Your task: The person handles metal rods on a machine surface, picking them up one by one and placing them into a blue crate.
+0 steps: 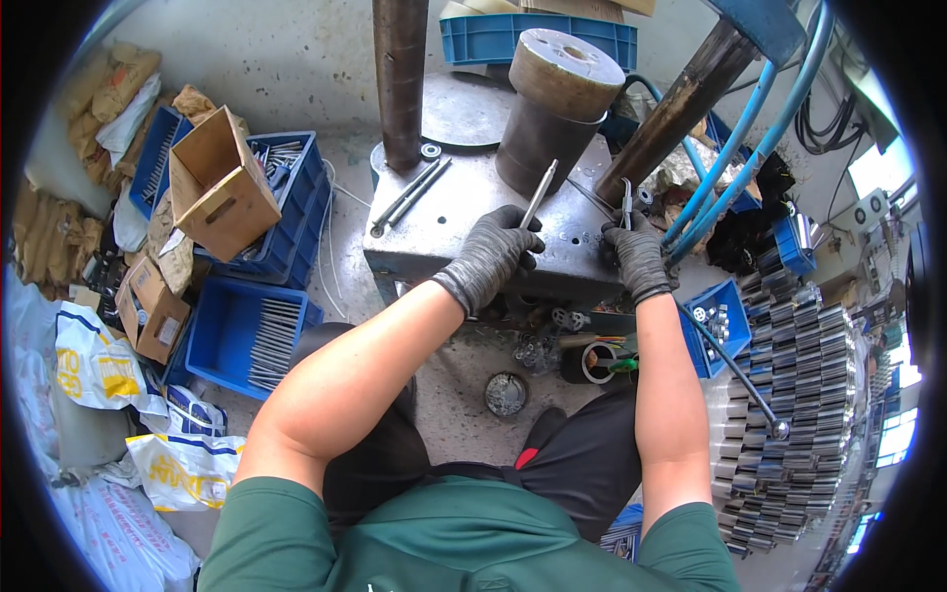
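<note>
My left hand (493, 259), in a grey work glove, is closed round a slender metal rod (541, 192) with a narrowed tip that points up and away. At the right front corner of the steel press table (464, 232), my gloved right hand (639, 259) is closed on a small metal piece with a hooked end (627, 202); its lower part is hidden by the fingers. Two more metal rods (412, 195) lie side by side on the table's left half, near a small ring (430, 151). Behind my hands stands a thick steel cylinder (552, 109).
Steel columns (400, 84) rise at the table's back. Blue hoses (725, 158) and a ball-ended lever (779, 428) are on the right, beside stacked metal tubes (789, 414). Blue crates (222, 335) of rods and cardboard boxes (225, 183) stand left. A small round tin (506, 394) sits below.
</note>
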`<state>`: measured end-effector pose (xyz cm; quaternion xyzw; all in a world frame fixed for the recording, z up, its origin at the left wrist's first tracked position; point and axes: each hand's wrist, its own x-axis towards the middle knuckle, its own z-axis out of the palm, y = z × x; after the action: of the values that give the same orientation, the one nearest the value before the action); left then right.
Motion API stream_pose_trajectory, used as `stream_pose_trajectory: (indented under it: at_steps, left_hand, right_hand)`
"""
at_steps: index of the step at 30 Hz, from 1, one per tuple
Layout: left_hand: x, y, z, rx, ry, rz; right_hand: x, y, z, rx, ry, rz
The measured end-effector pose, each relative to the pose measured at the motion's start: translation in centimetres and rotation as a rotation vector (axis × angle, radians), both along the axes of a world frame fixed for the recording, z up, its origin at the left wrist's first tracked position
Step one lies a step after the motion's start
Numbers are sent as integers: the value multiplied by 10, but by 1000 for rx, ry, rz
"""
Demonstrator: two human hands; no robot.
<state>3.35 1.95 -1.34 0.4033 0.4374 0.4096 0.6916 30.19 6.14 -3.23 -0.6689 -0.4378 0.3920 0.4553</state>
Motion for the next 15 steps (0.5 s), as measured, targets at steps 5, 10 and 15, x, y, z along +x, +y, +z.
stream_pose_trajectory:
  at_steps: [5, 10, 15]
  left_hand:
    - [5, 0, 2, -7, 30, 7]
    - [4, 1, 0, -7, 55, -35]
    - [7, -1, 1, 31, 15, -30]
  right_hand:
    - [2, -2, 5, -45, 69, 12]
    - [0, -3, 8, -62, 154, 0]
    - [4, -3, 7, -68, 236, 5]
